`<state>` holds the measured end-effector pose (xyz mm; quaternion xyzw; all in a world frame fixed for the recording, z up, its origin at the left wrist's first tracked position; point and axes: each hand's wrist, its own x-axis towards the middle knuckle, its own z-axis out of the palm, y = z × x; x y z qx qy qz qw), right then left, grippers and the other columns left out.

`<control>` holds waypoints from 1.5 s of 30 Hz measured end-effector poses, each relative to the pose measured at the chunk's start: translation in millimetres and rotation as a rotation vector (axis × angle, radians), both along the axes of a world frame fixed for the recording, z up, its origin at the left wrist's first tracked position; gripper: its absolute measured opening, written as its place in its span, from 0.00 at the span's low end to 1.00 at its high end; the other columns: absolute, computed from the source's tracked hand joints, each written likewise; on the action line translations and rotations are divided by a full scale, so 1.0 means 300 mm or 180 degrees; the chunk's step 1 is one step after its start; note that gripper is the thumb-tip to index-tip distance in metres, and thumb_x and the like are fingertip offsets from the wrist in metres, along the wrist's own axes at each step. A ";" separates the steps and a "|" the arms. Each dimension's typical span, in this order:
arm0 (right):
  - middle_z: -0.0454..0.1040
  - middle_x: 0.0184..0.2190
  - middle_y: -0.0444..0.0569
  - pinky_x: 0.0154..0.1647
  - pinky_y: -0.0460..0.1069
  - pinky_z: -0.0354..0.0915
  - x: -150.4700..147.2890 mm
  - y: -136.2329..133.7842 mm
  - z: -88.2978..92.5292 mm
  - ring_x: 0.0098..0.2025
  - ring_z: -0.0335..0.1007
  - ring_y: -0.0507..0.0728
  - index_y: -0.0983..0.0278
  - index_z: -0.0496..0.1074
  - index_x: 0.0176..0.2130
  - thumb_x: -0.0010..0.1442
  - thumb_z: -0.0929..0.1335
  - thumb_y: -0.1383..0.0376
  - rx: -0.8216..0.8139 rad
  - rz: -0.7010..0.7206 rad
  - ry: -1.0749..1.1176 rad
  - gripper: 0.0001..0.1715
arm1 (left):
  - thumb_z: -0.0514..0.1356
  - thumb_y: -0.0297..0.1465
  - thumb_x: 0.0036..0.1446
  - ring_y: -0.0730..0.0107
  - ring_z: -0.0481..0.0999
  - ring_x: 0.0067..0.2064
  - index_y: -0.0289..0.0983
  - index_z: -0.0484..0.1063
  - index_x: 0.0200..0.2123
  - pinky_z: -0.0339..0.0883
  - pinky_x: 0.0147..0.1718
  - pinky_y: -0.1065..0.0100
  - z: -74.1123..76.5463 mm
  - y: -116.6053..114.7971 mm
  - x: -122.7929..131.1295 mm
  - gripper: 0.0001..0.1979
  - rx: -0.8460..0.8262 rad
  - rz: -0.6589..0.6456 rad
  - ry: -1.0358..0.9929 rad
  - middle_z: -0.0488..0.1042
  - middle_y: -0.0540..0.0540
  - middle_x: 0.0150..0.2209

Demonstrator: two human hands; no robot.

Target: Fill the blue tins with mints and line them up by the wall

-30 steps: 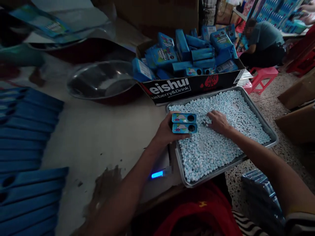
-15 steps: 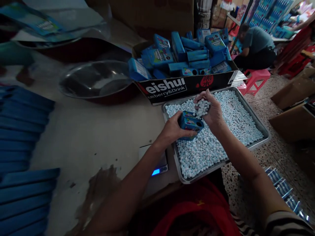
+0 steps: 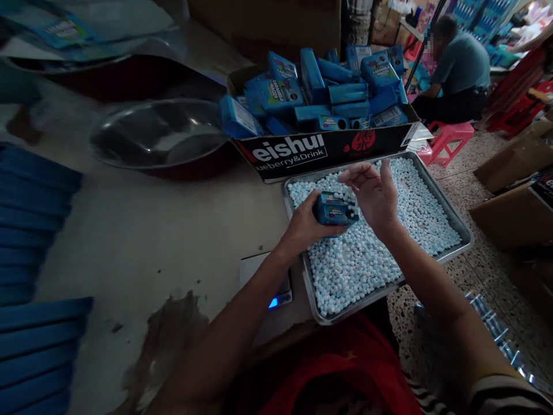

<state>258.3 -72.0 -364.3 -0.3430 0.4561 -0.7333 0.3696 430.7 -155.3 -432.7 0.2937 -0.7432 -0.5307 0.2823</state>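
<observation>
My left hand (image 3: 302, 226) grips two small blue boxes (image 3: 336, 210) over the candy tray (image 3: 453, 222), so spills fall in. My right hand (image 3: 375, 193) is open, holding nothing.

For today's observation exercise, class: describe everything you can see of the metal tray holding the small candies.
The metal tray is a shallow, rectangular, grey pan with a raised rim and rounded corners. It lies flat, overhanging the table edge, just in front of the black cardboard box. Small pale blue and white candies cover nearly all its floor. The left hand, gripping small blue boxes, and the open right hand hover above it.
</observation>
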 end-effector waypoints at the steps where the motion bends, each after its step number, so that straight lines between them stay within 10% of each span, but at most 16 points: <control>1: 0.84 0.48 0.53 0.62 0.62 0.74 -0.031 0.023 -0.019 0.59 0.80 0.65 0.55 0.80 0.45 0.69 0.55 0.23 0.0059 0.0024 0.0201 0.48 | 0.86 0.43 0.33 0.48 0.83 0.51 0.41 0.73 0.52 0.78 0.58 0.44 -0.007 -0.009 0.003 0.43 -0.0069 0.0098 0.0059 0.81 0.47 0.46; 9: 0.47 0.85 0.66 0.81 0.78 0.41 -0.331 0.159 -0.263 0.85 0.35 0.84 0.58 0.67 0.77 0.55 0.73 0.23 0.2582 -0.0152 0.4173 0.68 | 0.87 0.42 0.32 0.49 0.84 0.53 0.42 0.68 0.56 0.82 0.54 0.50 -0.062 -0.018 0.025 0.49 0.0761 -0.0436 0.0716 0.80 0.44 0.52; 16: 0.63 0.75 0.67 0.71 0.69 0.61 -0.212 -0.007 -0.288 0.74 0.58 0.78 0.58 0.71 0.75 0.73 0.70 0.40 0.2197 0.0121 0.5184 0.42 | 0.86 0.44 0.33 0.45 0.82 0.57 0.41 0.72 0.54 0.78 0.60 0.47 -0.029 0.025 0.043 0.46 0.0332 -0.0482 0.0349 0.80 0.42 0.54; 22: 0.80 0.48 0.60 0.50 0.57 0.69 -0.124 -0.015 -0.297 0.50 0.73 0.67 0.62 0.82 0.49 0.67 0.75 0.54 0.2110 0.0073 0.4275 0.16 | 0.85 0.46 0.37 0.41 0.80 0.64 0.44 0.74 0.54 0.76 0.64 0.45 0.021 0.029 0.119 0.42 -0.0091 -0.0372 0.0257 0.81 0.40 0.59; 26: 0.72 0.29 0.46 0.30 0.49 0.59 -0.115 0.043 -0.270 0.30 0.65 0.55 0.60 0.75 0.34 0.59 0.77 0.51 0.2128 0.0014 0.1382 0.17 | 0.85 0.49 0.38 0.48 0.85 0.52 0.42 0.73 0.55 0.79 0.56 0.52 0.003 0.028 0.134 0.44 -0.0222 0.0123 0.0005 0.83 0.45 0.50; 31: 0.75 0.31 0.44 0.21 0.45 0.49 -0.055 0.081 -0.125 0.27 0.63 0.50 0.59 0.71 0.35 0.50 0.81 0.49 0.0882 0.0223 -0.1428 0.25 | 0.84 0.49 0.39 0.51 0.84 0.48 0.42 0.72 0.49 0.78 0.50 0.56 0.023 0.043 0.095 0.39 -0.0548 0.0450 -0.0342 0.82 0.47 0.44; 37: 0.74 0.32 0.43 0.32 0.48 0.69 0.092 0.068 0.019 0.31 0.68 0.51 0.58 0.71 0.31 0.59 0.79 0.46 -0.0135 -0.0151 -0.1040 0.24 | 0.82 0.51 0.39 0.58 0.80 0.40 0.42 0.71 0.42 0.72 0.41 0.63 0.094 0.090 0.037 0.35 -0.0681 0.0390 -0.0676 0.78 0.51 0.37; 45: 0.69 0.30 0.40 0.24 0.49 0.54 0.084 -0.016 -0.008 0.25 0.55 0.49 0.57 0.68 0.30 0.58 0.80 0.38 0.0365 -0.0586 -0.0504 0.32 | 0.82 0.54 0.35 0.60 0.75 0.35 0.42 0.68 0.36 0.62 0.32 0.65 0.128 0.094 0.018 0.35 -0.0347 0.0441 -0.1015 0.75 0.52 0.31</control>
